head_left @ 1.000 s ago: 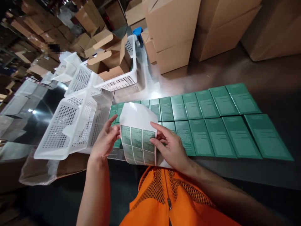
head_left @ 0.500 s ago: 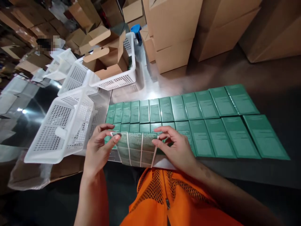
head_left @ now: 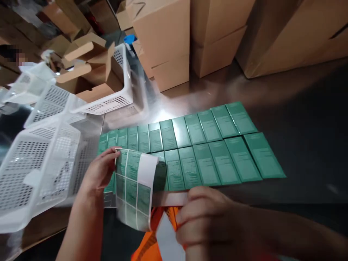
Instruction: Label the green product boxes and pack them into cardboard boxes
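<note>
A sheet of green stickers (head_left: 131,193) hangs curved from my left hand (head_left: 102,170), which pinches its upper left corner. One place at the sheet's top right is bare white backing. My right hand (head_left: 206,221), smeared by motion, is closed low in front of the table edge. A pale, pointed sticker (head_left: 168,237), its plain side showing, sticks out from the fingers. Behind the sheet, two rows of flat green boxes (head_left: 208,163) lie side by side on the metal table. The sheet and my left hand hide some of the front-row boxes.
White perforated baskets (head_left: 56,174) stand on the left. Another basket (head_left: 108,105) behind them holds an open carton (head_left: 94,78). Tall cardboard boxes (head_left: 163,47) line the back of the metal table (head_left: 288,108). A blue object (head_left: 130,39) is beside them.
My right hand has left the sheet and moved down and nearer, with a pale sticker in it. A white gap shows on the sheet, which my left hand alone holds. The view has shifted right.
</note>
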A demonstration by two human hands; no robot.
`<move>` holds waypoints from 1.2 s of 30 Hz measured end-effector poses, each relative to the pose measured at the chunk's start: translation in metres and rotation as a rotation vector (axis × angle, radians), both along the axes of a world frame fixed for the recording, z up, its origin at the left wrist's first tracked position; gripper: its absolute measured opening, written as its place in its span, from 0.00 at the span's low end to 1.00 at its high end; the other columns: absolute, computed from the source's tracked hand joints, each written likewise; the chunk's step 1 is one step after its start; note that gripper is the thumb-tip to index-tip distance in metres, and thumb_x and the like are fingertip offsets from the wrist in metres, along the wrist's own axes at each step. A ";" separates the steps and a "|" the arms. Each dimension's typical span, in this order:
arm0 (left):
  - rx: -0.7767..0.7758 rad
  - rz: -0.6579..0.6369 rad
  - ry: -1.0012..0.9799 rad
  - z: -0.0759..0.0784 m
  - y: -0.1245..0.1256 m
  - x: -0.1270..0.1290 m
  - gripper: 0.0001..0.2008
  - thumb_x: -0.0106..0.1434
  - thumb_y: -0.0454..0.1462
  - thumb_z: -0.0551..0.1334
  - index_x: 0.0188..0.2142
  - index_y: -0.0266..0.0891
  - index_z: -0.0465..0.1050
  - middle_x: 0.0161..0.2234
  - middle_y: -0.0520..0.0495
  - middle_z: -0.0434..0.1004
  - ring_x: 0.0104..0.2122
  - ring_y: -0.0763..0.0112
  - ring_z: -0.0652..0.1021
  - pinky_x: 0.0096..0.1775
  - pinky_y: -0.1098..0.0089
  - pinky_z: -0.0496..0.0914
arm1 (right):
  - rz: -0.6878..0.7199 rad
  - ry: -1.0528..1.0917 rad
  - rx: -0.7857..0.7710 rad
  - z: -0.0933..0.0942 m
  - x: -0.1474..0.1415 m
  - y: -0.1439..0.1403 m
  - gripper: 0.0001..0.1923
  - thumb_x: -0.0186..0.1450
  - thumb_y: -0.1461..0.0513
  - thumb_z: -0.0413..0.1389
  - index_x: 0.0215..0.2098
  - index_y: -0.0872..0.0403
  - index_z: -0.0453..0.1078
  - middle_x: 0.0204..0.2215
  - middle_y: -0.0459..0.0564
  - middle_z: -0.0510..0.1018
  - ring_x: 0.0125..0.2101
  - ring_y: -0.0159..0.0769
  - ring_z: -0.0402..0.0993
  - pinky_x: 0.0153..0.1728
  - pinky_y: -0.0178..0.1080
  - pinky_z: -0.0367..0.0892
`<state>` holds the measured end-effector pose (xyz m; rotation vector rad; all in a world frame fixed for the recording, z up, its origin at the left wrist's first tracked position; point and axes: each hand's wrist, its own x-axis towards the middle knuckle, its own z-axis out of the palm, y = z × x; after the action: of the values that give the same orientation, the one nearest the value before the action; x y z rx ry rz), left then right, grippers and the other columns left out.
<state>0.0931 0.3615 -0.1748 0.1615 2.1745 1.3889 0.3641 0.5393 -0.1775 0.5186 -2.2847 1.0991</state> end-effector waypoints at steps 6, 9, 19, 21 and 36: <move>-0.067 -0.207 0.040 0.004 0.042 0.028 0.10 0.50 0.42 0.60 0.19 0.38 0.71 0.15 0.53 0.64 0.18 0.74 0.64 0.23 0.72 0.58 | -0.265 -0.313 -0.623 0.003 -0.015 0.075 0.07 0.60 0.61 0.66 0.32 0.52 0.72 0.27 0.44 0.77 0.28 0.32 0.73 0.31 0.35 0.69; -0.162 -0.515 0.078 0.001 0.070 0.056 0.18 0.61 0.49 0.59 0.35 0.38 0.79 0.16 0.53 0.69 0.21 0.70 0.69 0.27 0.70 0.61 | -0.311 -0.520 -0.749 -0.008 -0.047 0.109 0.12 0.55 0.56 0.69 0.28 0.53 0.72 0.23 0.43 0.74 0.24 0.30 0.69 0.25 0.34 0.64; -0.293 -0.649 0.335 -0.024 0.111 0.054 0.29 0.63 0.51 0.60 0.59 0.40 0.69 0.24 0.51 0.77 0.24 0.69 0.71 0.31 0.69 0.61 | -0.184 -0.786 -0.776 -0.025 -0.096 0.156 0.13 0.51 0.55 0.69 0.26 0.52 0.72 0.25 0.45 0.75 0.26 0.32 0.71 0.24 0.34 0.66; -0.272 -0.661 0.310 -0.026 0.114 0.054 0.24 0.63 0.51 0.60 0.53 0.40 0.75 0.22 0.51 0.74 0.24 0.69 0.71 0.30 0.69 0.60 | -0.162 -0.800 -0.768 -0.026 -0.099 0.158 0.11 0.53 0.57 0.68 0.27 0.52 0.72 0.25 0.45 0.76 0.27 0.33 0.72 0.24 0.34 0.66; -0.348 -0.628 0.176 -0.039 0.126 0.066 0.16 0.61 0.47 0.59 0.22 0.40 0.69 0.15 0.56 0.60 0.18 0.74 0.59 0.24 0.70 0.52 | -0.344 -0.851 -0.410 -0.048 -0.121 0.154 0.09 0.60 0.57 0.65 0.28 0.54 0.76 0.23 0.45 0.76 0.24 0.32 0.70 0.24 0.35 0.62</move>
<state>0.1593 0.4877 -0.2135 0.7799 2.1886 0.6582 0.2430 0.6928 -0.2253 -0.6010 -2.5386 1.7560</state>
